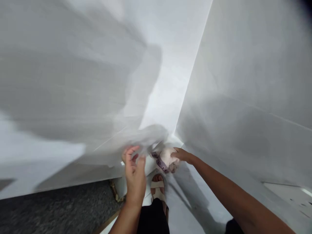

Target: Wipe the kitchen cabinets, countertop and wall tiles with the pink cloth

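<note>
My right hand (pixel 182 154) is closed on a crumpled, pale pinkish cloth (pixel 167 158) with a purple patterned band along its edge. The cloth hangs low by the corner where the white walls meet; the fingertips are partly hidden in its folds. To the left of it, my left hand (pixel 134 164) is raised palm inward in front of the white panel (pixel 97 143). Its fingers are bent but apart, with nothing visible between them. Motion blurs the area around both hands.
A grey wall (pixel 243 113) rises on the right, with a white socket-like plate (pixel 287 198) low on it. My sandalled foot (pixel 158 187) stands below the cloth. Dark speckled flooring (pixel 60 208) lies at the lower left, beside a rough broken edge (pixel 115 191).
</note>
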`<state>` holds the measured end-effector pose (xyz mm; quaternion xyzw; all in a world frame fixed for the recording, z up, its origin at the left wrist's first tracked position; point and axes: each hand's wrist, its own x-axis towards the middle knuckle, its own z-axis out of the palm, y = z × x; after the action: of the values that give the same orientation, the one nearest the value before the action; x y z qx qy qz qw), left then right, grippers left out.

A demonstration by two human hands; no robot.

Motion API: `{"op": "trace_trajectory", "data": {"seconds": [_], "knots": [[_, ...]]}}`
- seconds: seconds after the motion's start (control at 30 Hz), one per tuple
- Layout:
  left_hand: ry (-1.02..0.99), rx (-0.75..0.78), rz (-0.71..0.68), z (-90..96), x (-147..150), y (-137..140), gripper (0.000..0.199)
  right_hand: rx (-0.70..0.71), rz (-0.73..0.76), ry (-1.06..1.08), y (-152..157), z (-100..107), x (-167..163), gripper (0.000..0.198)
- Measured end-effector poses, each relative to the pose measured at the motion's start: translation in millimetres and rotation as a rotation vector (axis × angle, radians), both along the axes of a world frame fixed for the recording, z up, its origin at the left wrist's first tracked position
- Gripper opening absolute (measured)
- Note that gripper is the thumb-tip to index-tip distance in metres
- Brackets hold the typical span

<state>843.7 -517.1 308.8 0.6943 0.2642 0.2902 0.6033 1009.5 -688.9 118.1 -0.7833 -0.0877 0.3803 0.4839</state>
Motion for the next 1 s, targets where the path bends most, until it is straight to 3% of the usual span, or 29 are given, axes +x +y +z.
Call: {"op": "trace_trajectory", "data": {"seconds": [0.13,0.23,0.33,0.43,0.53,0.63,0.73,0.8,0.9,1.0], "knots": [[0.235,-0.018,-0.276,-1.5,-6.0,-9.1,0.032,0.246,-0.025,0.039,-2.5,67.3,-29.7,0.064],[0.259,-0.095,-0.44,-0.9,-14.3,-19.9,0.06,0.391,0.025,-0.069,-6.8,130.0,-52.0,0.076],[0.181,-0.088,-0.58,1.2,-26.5,-31.2,0.089,0.426,0.12,-0.295,-20.4,183.8,-83.3,0.064],[0.213,-0.019,-0.659,8.5,-41.2,-36.9,0.081,0.403,0.141,-0.363,-43.8,218.7,-113.1,0.047],[0.306,0.163,-0.672,27.1,-55.9,-37.6,0.067,0.323,0.147,-0.355,-66.9,242.5,-135.4,0.042],[0.369,0.415,-0.633,55.3,-68.6,-38.4,0.064,0.286,0.159,-0.384,-84.2,260.3,-154.2,0.051],[0.346,0.569,-0.624,84.1,-79.2,-40.9,0.058,0.249,0.252,-0.459,-98.1,265.1,-166.6,0.065],[0.322,0.668,-0.648,99.9,-85.7,-42.8,0.056,0.125,0.272,-0.6,-106.4,262.0,-167.4,0.058],[0.356,0.792,-0.758,119.7,-94.1,-44.2,0.066,-0.017,0.157,-0.885,-114.6,264.6,-158.9,0.047],[0.424,0.856,-0.805,142.4,-99.7,-42.8,0.074,0.007,-0.008,-1.121,-111.2,291.2,-152.6,0.044]]}}
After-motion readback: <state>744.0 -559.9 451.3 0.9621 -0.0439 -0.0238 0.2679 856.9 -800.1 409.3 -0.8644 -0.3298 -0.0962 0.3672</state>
